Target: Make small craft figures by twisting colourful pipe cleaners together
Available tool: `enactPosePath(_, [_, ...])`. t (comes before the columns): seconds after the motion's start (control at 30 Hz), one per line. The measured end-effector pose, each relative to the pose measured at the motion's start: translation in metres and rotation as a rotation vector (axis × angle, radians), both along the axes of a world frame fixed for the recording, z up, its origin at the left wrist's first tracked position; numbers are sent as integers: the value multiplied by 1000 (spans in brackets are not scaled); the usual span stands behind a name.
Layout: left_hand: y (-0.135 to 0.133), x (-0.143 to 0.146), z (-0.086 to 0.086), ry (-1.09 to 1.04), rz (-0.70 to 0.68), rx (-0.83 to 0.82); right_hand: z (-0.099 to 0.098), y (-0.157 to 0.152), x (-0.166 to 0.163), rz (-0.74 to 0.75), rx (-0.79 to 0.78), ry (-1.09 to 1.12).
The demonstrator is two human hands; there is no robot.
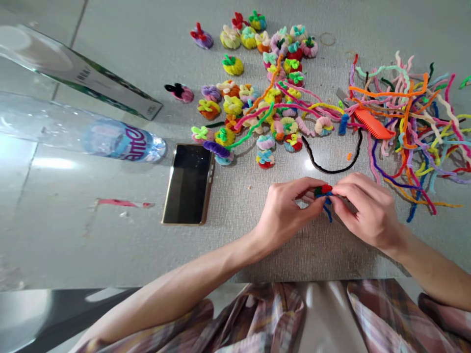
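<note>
The person sits at a grey table (pixel 235 255) with a phone (pixel 188 184) lying flat on it. To the right of the phone, close to the table's near edge, the left hand (pixel 285 208) and the right hand (pixel 368 211) meet over a small fuzzy piece (pixel 326 188) of red, green and blue. Both have thumb and fingers closed in a pinch on it, from opposite sides; the fingertips partly hide it, and a blue end hangs out below.

Beyond the phone and to its right are many small, colourful ornaments (pixel 232 64), with a few long pipe cleaners across some of them. Farther right of the phone is a tangled heap of pipe cleaners (pixel 408 127), an orange-handled tool (pixel 370 122) lying among them. A black pipe cleaner (pixel 331 171) curves between phone and heap. Left of the phone lie a clear bottle (pixel 110 139) and, beyond it, a box (pixel 73 68).
</note>
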State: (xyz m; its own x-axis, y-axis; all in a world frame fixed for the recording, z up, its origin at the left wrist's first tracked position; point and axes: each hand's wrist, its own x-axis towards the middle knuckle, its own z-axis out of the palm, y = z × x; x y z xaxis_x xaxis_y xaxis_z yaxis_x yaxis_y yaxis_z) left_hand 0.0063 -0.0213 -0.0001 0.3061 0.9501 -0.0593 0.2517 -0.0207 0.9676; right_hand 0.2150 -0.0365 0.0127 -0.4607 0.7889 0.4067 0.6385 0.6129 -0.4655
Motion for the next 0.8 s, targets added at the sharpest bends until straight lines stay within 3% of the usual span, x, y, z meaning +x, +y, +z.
enactPosePath(0.23, [0,-3,-3,93,-89,117,7,3,6,148,133,-202])
enactPosePath(0.5, [6,-6,-1,122,-273,112,16,10,14,240,193,-353])
enactPosePath(0.67, [7,-9,-4,77,-337,157,11,11,17,225,-73,-72])
enactPosePath(0.8, [5,-9,-6,100,-305,213,6,11,14,197,-265,177])
